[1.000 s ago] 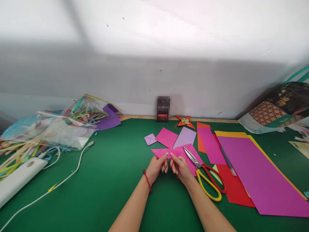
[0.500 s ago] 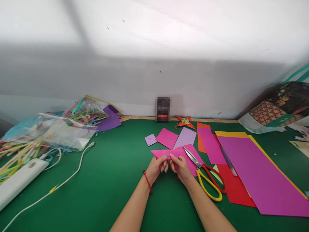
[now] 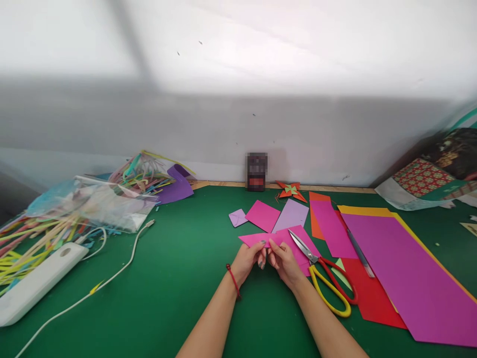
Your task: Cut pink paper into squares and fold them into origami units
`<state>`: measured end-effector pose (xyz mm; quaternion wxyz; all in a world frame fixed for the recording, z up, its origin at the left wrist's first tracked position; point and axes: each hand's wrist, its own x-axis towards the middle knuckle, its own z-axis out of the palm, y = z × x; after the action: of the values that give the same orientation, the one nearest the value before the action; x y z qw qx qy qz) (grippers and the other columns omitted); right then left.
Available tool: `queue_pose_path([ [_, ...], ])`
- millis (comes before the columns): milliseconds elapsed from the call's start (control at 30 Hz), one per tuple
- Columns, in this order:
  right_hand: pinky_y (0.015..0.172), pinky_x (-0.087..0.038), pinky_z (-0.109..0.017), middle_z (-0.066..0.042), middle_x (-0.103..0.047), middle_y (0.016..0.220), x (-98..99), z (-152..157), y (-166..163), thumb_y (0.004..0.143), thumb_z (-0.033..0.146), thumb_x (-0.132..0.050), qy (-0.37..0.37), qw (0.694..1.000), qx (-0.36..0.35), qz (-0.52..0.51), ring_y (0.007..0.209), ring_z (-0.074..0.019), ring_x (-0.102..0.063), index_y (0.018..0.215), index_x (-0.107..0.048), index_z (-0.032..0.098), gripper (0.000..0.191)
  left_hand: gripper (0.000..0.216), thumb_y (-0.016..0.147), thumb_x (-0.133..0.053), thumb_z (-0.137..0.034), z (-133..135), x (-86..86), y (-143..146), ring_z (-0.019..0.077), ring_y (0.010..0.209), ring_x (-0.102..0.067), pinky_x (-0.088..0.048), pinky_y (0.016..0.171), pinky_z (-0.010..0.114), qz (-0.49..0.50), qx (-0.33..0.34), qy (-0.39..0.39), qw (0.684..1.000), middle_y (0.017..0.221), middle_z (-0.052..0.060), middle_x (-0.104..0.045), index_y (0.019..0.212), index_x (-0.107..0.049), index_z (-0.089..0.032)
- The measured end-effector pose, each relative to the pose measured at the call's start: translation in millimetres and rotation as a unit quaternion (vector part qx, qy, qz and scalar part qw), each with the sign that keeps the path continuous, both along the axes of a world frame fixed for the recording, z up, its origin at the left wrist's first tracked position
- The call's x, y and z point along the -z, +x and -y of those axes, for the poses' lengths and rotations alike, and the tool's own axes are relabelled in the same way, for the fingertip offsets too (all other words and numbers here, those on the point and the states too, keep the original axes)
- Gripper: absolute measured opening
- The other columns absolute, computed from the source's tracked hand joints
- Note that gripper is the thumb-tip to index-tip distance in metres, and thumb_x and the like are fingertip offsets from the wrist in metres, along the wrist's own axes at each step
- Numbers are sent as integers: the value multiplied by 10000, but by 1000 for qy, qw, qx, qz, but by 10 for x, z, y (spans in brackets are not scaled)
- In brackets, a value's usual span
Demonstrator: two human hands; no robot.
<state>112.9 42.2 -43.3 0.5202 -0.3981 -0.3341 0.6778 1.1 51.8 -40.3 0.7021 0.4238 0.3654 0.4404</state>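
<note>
Left hand (image 3: pixel 246 261), right hand (image 3: pixel 288 263): side by side, fingers (image 3: pixel 276 246) of both pinching paper (image 3: pixel 249 240); paired grip likely for tension and alignment. Paper location: at hands, apparently raised over counter (image 3: pixel 167 298), well short of back edge. Paper: pink, narrow, sharp point to left; right end not distinguishable from pink sheets (image 3: pixel 304 236) behind. Creases: not readable. Scissors (image 3: pixel 312 256): on sheets, handles toward near edge, presumably for right-hand access.

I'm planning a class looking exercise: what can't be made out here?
Head view throughout:
Held pink paper: partly hidden by left hand and right hand.
Dark upright object: front blurred by pixelation.
White bar: end cut off by left edge.
Patterned bag: cut off by right edge.
</note>
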Motion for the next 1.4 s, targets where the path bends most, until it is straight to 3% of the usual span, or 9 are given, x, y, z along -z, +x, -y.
queue_pose_path([
  [300, 298, -183, -193, 21, -453, 307, 68, -9, -14, 620, 496, -682, 22, 999, 32, 34, 266, -56, -359, 410, -536, 149, 430, 453, 689, -553, -535, 12, -74, 32, 84, 372, -431, -338, 423, 216, -100, -24, 68, 992, 378, -13, -470, 455, -488, -153],
  [500, 324, -263, -204, 25, -411, 283, 44, 6, -13, 658, 504, -650, 29, 999, -8, -12, 299, -79, -409, 362, -516, 159, 473, 444, 727, -522, -505, 20, -36, 35, 89, 394, -461, -335, 405, 207, -11, 28, 35, 999, 424, 14, -529, 464, -494, -148],
  [867, 321, -247, -199, 34, -423, 277, 21, 37, -43, 639, 446, -682, 22, 1000, 1, -15, 277, -70, -374, 396, -548, 157, 401, 372, 691, -563, -408, 52, -14, 29, 54, 323, -367, -280, 365, 197, 14, -16, 14, 1000, 365, -39, -416, 442, -466, -149],
  [1033, 362, -329, -220, 36, -394, 254, 46, 44, -26, 648, 474, -668, 20, 998, -23, -51, 299, -97, -421, 403, -581, 158, 409, 429, 654, -600, -463, 77, -12, 43, 55, 322, -370, -276, 369, 201, 62, 15, -25, 998, 348, -36, -390, 401, -456, -147],
  [1167, 361, -319, -201, 36, -403, 261, 47, 47, -20, 670, 464, -659, 16, 997, -43, -64, 284, -67, -374, 429, -598, 149, 401, 473, 624, -618, -502, 80, 1, 59, 49, 300, -358, -258, 366, 203, 72, -4, -45, 996, 317, -40, -360, 362, -442, -149],
  [1400, 286, -207, -169, 30, -434, 262, 36, 18, -1, 586, 502, -694, -14, 999, 28, -19, 231, -41, -332, 454, -600, 135, 401, 587, 659, -466, -683, 48, -50, 39, 64, 277, -356, -269, 366, 217, -1, 1, -17, 1000, 288, -46, -337, 382, -452, -165],
])
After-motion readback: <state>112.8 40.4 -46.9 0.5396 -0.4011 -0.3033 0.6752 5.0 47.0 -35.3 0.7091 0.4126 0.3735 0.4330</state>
